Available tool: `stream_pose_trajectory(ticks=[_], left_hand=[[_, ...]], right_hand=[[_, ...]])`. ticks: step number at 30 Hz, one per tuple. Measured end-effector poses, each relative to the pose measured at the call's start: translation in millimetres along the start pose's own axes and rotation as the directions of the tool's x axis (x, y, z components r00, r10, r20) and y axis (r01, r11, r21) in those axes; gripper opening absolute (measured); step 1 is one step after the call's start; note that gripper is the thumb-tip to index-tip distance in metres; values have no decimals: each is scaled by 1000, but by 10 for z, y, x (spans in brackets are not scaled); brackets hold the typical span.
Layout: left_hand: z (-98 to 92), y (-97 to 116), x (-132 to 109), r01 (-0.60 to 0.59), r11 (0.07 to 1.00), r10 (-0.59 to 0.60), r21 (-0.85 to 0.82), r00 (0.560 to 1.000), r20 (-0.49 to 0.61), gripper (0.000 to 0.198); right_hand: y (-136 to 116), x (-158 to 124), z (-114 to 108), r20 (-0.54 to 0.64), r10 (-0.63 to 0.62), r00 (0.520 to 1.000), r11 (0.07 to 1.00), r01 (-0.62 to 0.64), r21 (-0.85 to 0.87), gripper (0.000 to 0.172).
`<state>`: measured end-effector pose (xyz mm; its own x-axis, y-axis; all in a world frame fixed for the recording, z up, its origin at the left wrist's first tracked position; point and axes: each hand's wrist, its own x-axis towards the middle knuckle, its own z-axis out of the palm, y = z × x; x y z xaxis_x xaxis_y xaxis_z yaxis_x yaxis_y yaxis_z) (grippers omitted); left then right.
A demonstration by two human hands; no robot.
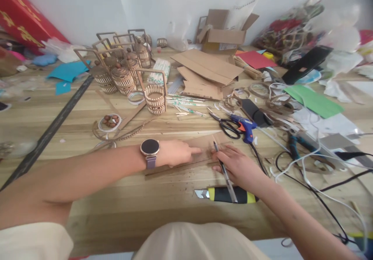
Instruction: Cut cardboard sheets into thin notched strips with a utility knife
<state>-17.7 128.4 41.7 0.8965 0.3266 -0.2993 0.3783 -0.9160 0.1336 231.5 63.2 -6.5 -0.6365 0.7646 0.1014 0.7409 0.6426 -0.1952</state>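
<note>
My left hand (178, 153), with a watch on its wrist, lies on a flat strip of brown cardboard (163, 171). Its index finger stretches out along the cardboard; the other fingers are partly hidden and a little blurred. At the right part of the same cardboard, my right hand (240, 166) is closed around a slim pen (225, 174), whose dark end points away from me. Just below that hand, a utility knife (217, 194) with a black and yellow handle lies on the table, its blade out to the left. Brown crumbs are scattered near the cardboard.
Beyond my hands lie black-handled scissors (230, 128) and a blue glue gun (246, 128). Several small wooden-stick buckets (155, 98) with handles stand back left, near a dish of brown beads (110, 123). Cardboard sheets (206, 65) lie behind; cables (309, 174) tangle at right.
</note>
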Motion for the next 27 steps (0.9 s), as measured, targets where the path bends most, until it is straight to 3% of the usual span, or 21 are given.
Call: stream_pose_trajectory(ticks=[1,3,7,11,17,27], left_hand=[[-16,28,-42,-11,999,12,47,1000,-10,28],[-24,74,-126,12,996,-14,86,1000,20,24],[47,77,-271,169,985,-164,-24,976,143,50],[172,-31,-381,222,965,-187,-142,957,223,71],[304,-145,-482,209,950,-157,-231,962,224,76],[311,-74,-552,283,930,-237,-234,950,204,70]], right_hand=[[2,10,1,-4,9,1000,1000,-9,7,8],[4,28,-10,-3,24,1000,1000,-24,19,8],[1,45,-32,-1,34,999,998,-34,43,13],[9,30,-1,5,46,999,997,-46,60,16],[60,-15,78,-27,42,999,997,-40,68,15],[64,29,88,-72,26,997,999,-27,-19,20]])
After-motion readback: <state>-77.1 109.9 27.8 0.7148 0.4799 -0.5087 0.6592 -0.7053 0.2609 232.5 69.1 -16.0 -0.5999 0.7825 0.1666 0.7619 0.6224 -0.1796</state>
